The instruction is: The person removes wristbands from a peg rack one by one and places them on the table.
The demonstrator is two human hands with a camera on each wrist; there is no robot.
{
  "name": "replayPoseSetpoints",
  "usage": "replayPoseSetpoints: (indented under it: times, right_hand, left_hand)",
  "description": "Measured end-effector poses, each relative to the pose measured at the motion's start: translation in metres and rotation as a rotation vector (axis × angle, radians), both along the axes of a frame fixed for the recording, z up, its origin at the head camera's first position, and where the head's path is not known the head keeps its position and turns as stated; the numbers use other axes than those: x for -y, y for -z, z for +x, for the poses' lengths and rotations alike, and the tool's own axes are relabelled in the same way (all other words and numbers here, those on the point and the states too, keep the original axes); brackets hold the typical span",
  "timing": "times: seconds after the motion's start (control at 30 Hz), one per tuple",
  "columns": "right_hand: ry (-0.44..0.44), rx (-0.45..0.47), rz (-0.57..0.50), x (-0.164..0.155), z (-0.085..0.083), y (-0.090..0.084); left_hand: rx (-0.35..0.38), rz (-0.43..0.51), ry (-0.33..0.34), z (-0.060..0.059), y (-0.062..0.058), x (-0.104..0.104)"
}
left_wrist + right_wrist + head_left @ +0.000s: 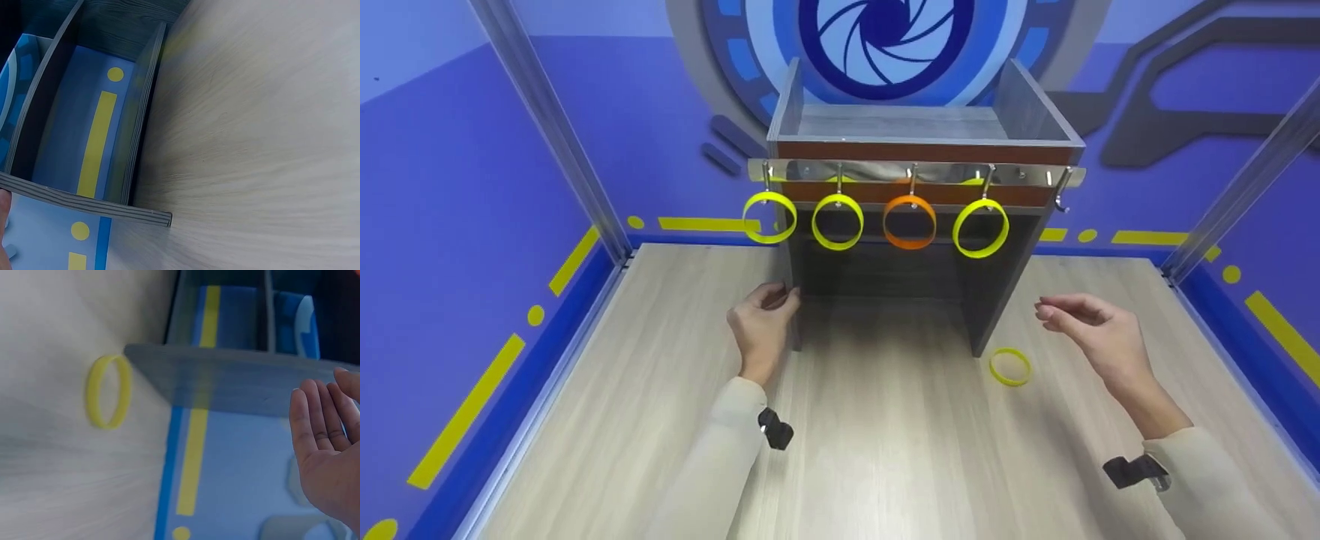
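Note:
My left hand (763, 319) is at the left side panel (793, 315) of a grey wooden shelf unit, thumb and fingers pinching its front edge. In the left wrist view only a bit of finger (4, 216) shows, against that panel. To the right of the unit, my right hand (1099, 337) is raised with nothing in it; its fingers (319, 419) extend in the right wrist view. Below and left of it, a yellow ring (994, 375) lies on the table. An orange ring (910, 245) and three yellow rings, one of them leftmost (769, 239), hang from hooks.
A metal hook rail (945, 172) runs across the unit's front, with a bare hook (1062, 191) at its right end. The wood-grain table (885, 450) is bounded by blue walls (442, 225) and metal posts (559, 135).

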State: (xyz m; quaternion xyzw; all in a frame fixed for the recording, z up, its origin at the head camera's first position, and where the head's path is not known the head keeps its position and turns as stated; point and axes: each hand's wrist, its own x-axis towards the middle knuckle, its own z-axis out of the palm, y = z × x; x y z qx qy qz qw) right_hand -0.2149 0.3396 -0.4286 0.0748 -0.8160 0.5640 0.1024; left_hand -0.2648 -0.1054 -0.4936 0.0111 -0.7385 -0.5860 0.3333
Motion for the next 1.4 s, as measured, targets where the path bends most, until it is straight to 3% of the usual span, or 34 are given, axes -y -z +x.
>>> replayPoseSetpoints:
  times: [0.27, 0.67, 1.17, 1.4]
  right_hand:
    - [-0.048, -0.109, -0.120, 0.021, 0.005, -0.021]
    - [-0.062, -0.152, -0.303, 0.036, 0.003, -0.041]
    - [-0.081, -0.181, -0.272, 0.060, 0.001, -0.060]
    - [-0.116, -0.206, -0.307, 0.064, 0.001, -0.065]
  left_hand:
    - [-0.013, 0.027, -0.008, 0.000, 0.001, 0.000]
    - [-0.038, -0.002, -0.008, -0.003, 0.000, -0.001]
    - [-0.047, -0.003, -0.016, -0.003, -0.001, -0.003]
    - [-0.032, 0.024, -0.018, -0.003, -0.001, -0.003]
